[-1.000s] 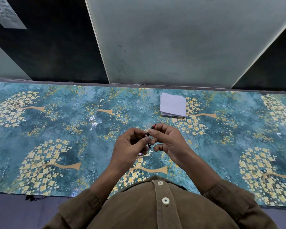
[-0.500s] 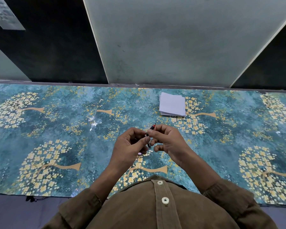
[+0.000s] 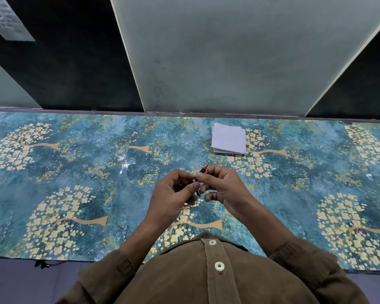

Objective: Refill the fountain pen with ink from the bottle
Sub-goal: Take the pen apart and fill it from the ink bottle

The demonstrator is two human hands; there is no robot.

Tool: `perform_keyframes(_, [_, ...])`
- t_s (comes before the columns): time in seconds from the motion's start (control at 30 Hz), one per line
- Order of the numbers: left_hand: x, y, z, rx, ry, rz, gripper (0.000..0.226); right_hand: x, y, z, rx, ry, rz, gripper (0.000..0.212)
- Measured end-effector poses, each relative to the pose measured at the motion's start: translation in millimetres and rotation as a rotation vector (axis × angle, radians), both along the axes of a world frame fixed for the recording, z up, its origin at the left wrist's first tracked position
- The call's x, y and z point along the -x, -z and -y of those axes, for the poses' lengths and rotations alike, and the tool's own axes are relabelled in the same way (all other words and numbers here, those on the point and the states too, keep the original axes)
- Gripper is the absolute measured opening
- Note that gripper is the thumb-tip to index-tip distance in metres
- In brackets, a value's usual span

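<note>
1. The right hand [image 3: 223,187] is raised just above the worktop [image 3: 75,172], its thumb and forefinger pinching the upper part of a slim dark fountain pen [image 3: 201,174]; the other fingers curl loosely below.
2. The left hand [image 3: 173,194] meets it from the other side, its fingers curled in and its thumb tip pressing the lower part of the pen. The two hands touch at the pen.
3. The pen lies tilted between the hands. A red-tipped end pokes out beyond the right hand's fingers, pointing away from the person; its lower end is hidden in the left hand. Whether it is in one piece or coming apart cannot be told.
4. A small stack of white paper [image 3: 228,139] lies on the worktop beyond the right hand, well apart from it.
5. The worktop wears a glossy blue-green cover patterned with golden trees. A brown buttoned shirt [image 3: 206,270] fills the near edge.
6. No ink bottle is in view, so refilling looks to be at the opening stage.
7. Risks, as a guess: the small parts could slip from the fingertips and roll across the slick cover; leftover ink could smear the fingers or stain the cover, since the paper sits out of reach below the pen.
</note>
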State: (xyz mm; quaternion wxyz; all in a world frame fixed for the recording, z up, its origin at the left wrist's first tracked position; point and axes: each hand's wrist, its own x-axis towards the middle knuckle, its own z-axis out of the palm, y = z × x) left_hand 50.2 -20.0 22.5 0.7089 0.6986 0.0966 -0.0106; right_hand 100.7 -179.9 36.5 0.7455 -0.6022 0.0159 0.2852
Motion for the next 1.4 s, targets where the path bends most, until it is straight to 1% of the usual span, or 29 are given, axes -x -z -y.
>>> perform_keyframes(0.03, [0.8,-0.3,0.7,0.008,0.001,-0.004,0.01,-0.2,0.5,0.2,0.008,0.003,-0.002,0.029])
perform_keyframes(0.13, [4.0,-0.3,1.9,0.02,-0.008,-0.024,0.009,0.5,2.5,0.9,-0.004,0.015,-0.017,0.008])
perform_keyframes(0.2, [6.9,-0.1,2.1,0.027,-0.017,-0.036,0.009,2.0,3.5,1.2,-0.027,0.016,-0.034,0.001])
perform_keyframes(0.4, [15.1,-1.4,3.8,0.019,-0.038,-0.058,0.007,5.9,5.1,-0.3,-0.039,0.008,-0.038,0.01])
perform_keyframes(0.53, [24.0,0.3,2.6,-0.004,-0.05,-0.102,0.002,7.2,7.4,-1.7,-0.019,-0.025,-0.021,0.011])
perform_keyframes(0.63, [31.4,0.6,3.9,-0.01,-0.069,-0.124,0.008,5.6,9.7,-0.7,-0.038,-0.021,-0.035,0.014])
perform_keyframes(0.73, [36.4,-1.4,6.1,0.007,-0.114,-0.145,0.008,0.9,14.3,3.9,-0.041,0.004,-0.049,0.012])
perform_keyframes(0.8, [38.5,-1.1,6.3,0.003,-0.144,-0.151,0.008,-5.1,25.1,8.3,0.038,0.019,-0.051,0.01])
perform_keyframes(0.9, [42.1,-0.9,5.8,0.009,-0.195,-0.158,0.007,-14.4,55.7,14.4,0.323,0.022,-0.034,0.006])
perform_keyframes(1.0, [46.5,-1.7,5.5,-0.037,-0.256,-0.159,0.005,-19.8,85.4,15.5,0.652,-0.056,0.073,0.011])
perform_keyframes(1.1, [50.7,-3.9,4.6,-0.068,-0.29,-0.157,0.004,-22.9,101.2,12.3,0.859,-0.154,0.187,0.01])
perform_keyframes(1.2, [55.2,-5.8,3.7,-0.062,-0.296,-0.164,0.008,-23.3,108.5,9.6,0.971,-0.229,0.287,0.014])
perform_keyframes(1.27, [57.4,-4.7,2.7,-0.047,-0.301,-0.17,0.011,-22.2,108.6,9.5,0.987,-0.247,0.313,0.018])
perform_keyframes(1.33, [59.2,-2.6,1.2,-0.04,-0.308,-0.175,0.011,-21.9,109.4,10.2,0.975,-0.254,0.302,0.023])
perform_keyframes(1.4, [60.1,-0.4,-0.5,-0.044,-0.316,-0.173,0.01,-19.8,109.8,13.1,0.935,-0.208,0.248,0.029])
